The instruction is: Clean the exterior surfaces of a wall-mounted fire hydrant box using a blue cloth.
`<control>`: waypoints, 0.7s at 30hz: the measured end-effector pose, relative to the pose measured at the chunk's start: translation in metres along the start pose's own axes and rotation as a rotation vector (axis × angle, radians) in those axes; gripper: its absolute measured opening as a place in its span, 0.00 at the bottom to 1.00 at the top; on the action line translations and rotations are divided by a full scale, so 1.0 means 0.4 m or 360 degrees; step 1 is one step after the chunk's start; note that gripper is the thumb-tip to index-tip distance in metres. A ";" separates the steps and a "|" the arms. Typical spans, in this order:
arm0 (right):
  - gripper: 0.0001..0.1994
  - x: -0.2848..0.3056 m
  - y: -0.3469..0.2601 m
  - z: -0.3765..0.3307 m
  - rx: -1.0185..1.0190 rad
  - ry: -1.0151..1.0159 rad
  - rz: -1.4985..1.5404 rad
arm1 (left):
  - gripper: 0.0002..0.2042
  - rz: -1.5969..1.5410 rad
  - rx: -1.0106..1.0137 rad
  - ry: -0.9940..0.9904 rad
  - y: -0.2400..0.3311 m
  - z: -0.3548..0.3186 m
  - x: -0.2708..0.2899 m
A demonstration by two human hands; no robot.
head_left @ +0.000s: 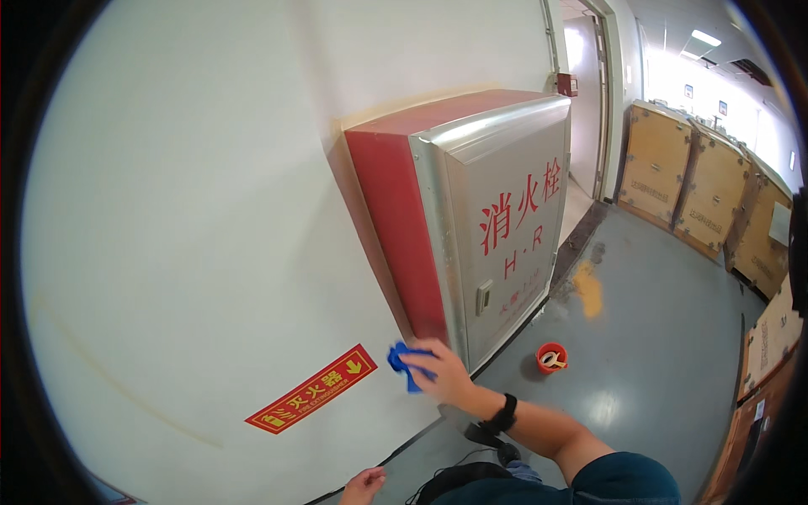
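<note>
Right hand: the right hand (439, 373) was pressed against the white wall (194, 210) just below the lower corner of the red cabinet (396, 219), fingers closed over a blue cloth (406, 362).
Blue cloth: it lay bunched under the fingertips, touching the wall beside the cabinet's red side and close to its metal door (513, 227); held flat in this way, the palm could bear on it, which reads as wiping.
Arm: the forearm came up from the lower right, a black watch (503, 414) on the wrist and a dark sleeve (627, 481) at the elbow.
Left hand: the left hand (364, 486) showed only partly at the lower edge, fingers loosely curled and holding nothing visible; it hung well apart from the cloth.
Cabinet: it stood out from the wall, so its side and bottom edge crowded the spot where the cloth worked.
Sticker: a red and yellow sign sticker (311, 390) sat on the wall just left of the cloth.
Floor: the grey floor (656, 353) carried a small orange cup (552, 357) near the cabinet's foot, and a yellow patch farther off.
Far side: wooden crates (699, 194) lined the right of the corridor, well apart from the hands.
Below: dark cables and a black object lay near the person's feet; I could not tell what they were.
</note>
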State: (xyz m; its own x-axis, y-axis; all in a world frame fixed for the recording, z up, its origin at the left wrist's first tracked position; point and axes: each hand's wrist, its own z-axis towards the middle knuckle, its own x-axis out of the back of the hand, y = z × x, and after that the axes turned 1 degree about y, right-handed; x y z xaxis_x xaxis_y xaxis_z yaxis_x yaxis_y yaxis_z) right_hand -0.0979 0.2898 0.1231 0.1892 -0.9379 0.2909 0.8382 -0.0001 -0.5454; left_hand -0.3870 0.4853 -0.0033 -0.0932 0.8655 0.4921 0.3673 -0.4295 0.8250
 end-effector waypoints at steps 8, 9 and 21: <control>0.14 0.169 0.131 -0.392 -0.0871 -0.0212 -0.0194 | 0.21 -0.0038 0.0132 -0.0043 0.046 0.044 -0.006; 0.14 0.185 0.141 -0.400 -0.0883 -0.0219 -0.0194 | 0.19 -0.0109 0.0196 -0.0113 0.035 0.075 -0.014; 0.13 0.236 0.159 -0.354 -0.0916 0.0010 -0.0139 | 0.19 -0.0186 0.0136 -0.0267 0.079 0.204 -0.070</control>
State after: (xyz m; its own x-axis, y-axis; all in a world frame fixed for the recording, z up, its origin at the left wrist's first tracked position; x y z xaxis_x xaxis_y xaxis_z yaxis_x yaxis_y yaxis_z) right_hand -0.0992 0.1522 0.0043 0.1273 -0.9279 0.3504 0.4374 -0.2645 -0.8595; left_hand -0.2973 0.4686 -0.0134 0.0128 0.9420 0.3353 0.4406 -0.3063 0.8438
